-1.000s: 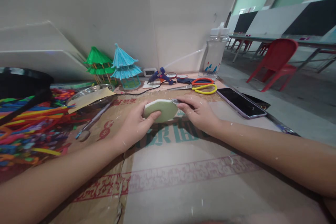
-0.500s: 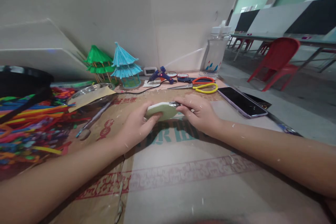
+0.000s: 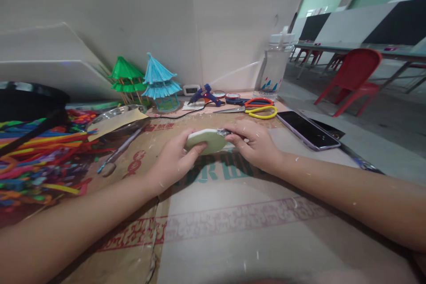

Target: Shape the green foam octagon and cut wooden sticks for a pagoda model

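My left hand (image 3: 178,155) grips a pale green disc (image 3: 211,141) with a white rim, thumb on its face and fingers behind. The disc is held tilted above the covered table. My right hand (image 3: 253,142) is closed in a pinch at the disc's right edge, on a small shiny dark piece (image 3: 223,132). That piece touches the disc's rim; its exact kind is too small and blurred to tell. Beyond the hands lie scissors (image 3: 261,112) with one orange and one yellow handle, and a blue glue gun (image 3: 203,95).
Colourful pipe cleaners (image 3: 43,151) are heaped at left, near a metal dish (image 3: 116,113) and a brush-like stick (image 3: 120,151). Green (image 3: 126,77) and blue (image 3: 161,80) paper-roofed models stand behind. A clear bottle (image 3: 273,69) and a phone (image 3: 308,129) are at right.
The disc has turned slightly, and the shiny piece at its edge shows a little differently. Both hands keep their holds; the whole view has shifted slightly.
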`<state>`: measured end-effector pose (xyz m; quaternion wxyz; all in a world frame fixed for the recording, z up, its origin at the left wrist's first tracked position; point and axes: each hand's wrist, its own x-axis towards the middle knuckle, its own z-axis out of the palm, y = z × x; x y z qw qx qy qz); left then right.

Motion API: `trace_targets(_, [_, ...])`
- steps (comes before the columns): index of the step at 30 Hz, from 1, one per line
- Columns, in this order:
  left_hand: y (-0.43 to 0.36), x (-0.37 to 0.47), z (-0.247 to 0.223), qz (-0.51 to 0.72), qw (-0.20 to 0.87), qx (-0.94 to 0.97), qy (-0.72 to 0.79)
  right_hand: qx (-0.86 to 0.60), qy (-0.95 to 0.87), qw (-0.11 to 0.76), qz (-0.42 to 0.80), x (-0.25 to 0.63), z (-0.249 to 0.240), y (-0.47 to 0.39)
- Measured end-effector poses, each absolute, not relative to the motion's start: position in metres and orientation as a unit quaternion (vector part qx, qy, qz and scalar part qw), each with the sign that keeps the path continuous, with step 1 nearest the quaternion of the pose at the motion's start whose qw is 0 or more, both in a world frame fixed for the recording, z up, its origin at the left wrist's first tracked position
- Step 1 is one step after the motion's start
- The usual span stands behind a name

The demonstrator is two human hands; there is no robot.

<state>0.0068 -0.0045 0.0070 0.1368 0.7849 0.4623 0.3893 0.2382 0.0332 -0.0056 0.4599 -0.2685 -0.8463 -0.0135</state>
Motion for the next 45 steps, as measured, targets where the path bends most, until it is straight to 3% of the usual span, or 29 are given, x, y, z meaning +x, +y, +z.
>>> trace_targets(45, [-0.0027, 0.0053, 0.0068, 0.369, 0.150, 0.792, 0.463, -0.263, -0.852, 0.453, -0.016, 0.2348, -0.0015, 0.0306])
